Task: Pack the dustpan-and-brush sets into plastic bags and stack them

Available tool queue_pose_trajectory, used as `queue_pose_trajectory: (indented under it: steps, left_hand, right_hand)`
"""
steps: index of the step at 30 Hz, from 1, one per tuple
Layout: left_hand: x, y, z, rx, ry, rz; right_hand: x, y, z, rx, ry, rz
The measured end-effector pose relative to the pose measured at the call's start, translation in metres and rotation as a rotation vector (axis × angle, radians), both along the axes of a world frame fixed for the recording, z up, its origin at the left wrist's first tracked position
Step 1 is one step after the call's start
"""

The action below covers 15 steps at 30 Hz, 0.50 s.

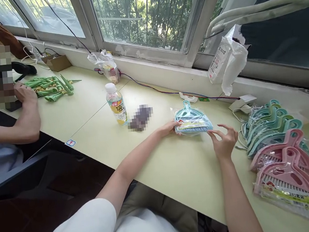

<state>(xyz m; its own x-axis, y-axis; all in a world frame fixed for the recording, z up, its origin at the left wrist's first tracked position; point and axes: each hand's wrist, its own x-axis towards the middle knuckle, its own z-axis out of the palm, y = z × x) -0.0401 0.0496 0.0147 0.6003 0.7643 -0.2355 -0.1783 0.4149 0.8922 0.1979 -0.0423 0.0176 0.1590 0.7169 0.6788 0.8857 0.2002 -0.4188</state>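
Note:
A light-blue dustpan and brush set in a clear plastic bag is held over the table, its handle pointing toward the window. My left hand grips its left edge, with part of the fingers hidden under the bag. With thumb and forefinger my right hand pinches the bag's lower right corner, the other fingers raised. To the right of this hand stands a row of several bagged dustpan sets, teal ones behind and pink ones nearer to me.
A drink bottle and a blurred dark object lie left of my hands. Along the window runs a cable; a white package leans on the sill. At far left, a person's arm rests near green rolled items.

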Motion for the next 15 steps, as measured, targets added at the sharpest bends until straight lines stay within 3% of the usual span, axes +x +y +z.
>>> queue_pose_trajectory:
  steps: [5,9,13,15]
  left_hand:
    - [-0.004,0.000,0.003,0.081,0.068,-0.179]
    - [-0.006,-0.004,0.006,0.184,0.071,-0.313]
    - [-0.004,-0.008,0.005,0.224,0.083,-0.314]
    - [-0.001,-0.010,0.005,0.246,0.103,-0.289]
  right_hand:
    - [0.000,0.001,0.002,0.009,0.305,0.171]
    - [-0.011,0.001,0.001,0.012,0.483,0.169]
    - [-0.021,0.002,-0.002,0.026,0.619,0.145]
    - [-0.022,0.003,-0.005,-0.063,0.793,0.124]
